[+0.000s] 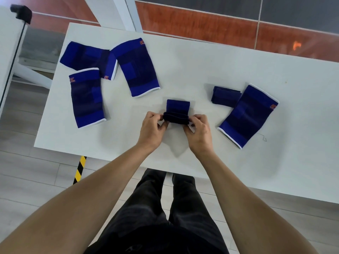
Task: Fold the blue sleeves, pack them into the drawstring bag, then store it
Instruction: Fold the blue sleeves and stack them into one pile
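At the table's middle, a blue sleeve (177,110) lies partly rolled or folded, its near end doubled over. My left hand (153,128) pinches that fold's left end and my right hand (198,128) pinches its right end. Three flat blue sleeves lie at the left: one at the back left (86,59), one below it (86,98), one angled beside them (136,67). To the right, a folded sleeve (225,96) rests against a flat sleeve (247,116). No drawstring bag is in view.
The white table (201,70) ends just in front of my legs. A black-and-yellow striped marking (79,170) is on the floor at the table's near left corner. A black clamp-like object (21,12) on a thin pole stands at far left.
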The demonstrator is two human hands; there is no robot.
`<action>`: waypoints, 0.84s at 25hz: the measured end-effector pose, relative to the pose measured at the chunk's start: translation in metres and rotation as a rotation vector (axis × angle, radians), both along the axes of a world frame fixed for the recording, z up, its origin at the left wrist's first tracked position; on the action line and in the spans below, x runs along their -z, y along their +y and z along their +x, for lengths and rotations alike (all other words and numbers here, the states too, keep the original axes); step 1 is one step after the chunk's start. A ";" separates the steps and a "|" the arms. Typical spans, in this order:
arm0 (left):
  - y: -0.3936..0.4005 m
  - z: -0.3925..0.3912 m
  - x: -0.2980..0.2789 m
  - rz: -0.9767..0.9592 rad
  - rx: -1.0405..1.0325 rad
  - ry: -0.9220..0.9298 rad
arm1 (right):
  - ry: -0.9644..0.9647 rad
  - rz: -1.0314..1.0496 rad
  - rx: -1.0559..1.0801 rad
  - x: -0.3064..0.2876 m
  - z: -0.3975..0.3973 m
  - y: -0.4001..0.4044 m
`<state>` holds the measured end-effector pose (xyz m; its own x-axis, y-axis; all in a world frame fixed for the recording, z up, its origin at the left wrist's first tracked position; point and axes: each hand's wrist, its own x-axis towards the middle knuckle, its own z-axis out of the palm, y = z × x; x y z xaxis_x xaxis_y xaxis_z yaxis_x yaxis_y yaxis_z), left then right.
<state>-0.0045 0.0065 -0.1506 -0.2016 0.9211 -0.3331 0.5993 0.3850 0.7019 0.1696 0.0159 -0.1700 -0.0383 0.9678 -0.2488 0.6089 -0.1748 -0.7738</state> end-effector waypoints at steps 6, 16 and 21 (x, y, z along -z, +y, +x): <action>0.010 -0.004 -0.001 -0.077 0.062 -0.021 | -0.053 -0.163 0.029 0.000 -0.004 0.012; 0.038 0.007 0.002 -0.177 0.015 0.146 | -0.186 -0.318 0.077 -0.015 -0.012 0.039; 0.041 0.011 -0.004 0.183 0.108 0.383 | -0.249 -0.397 0.098 -0.019 -0.016 0.050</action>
<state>0.0064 0.0470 -0.1464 -0.1781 0.9805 -0.0824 0.8595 0.1958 0.4721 0.1534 0.0656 -0.1506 0.1561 0.7923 -0.5898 0.7335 -0.4929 -0.4680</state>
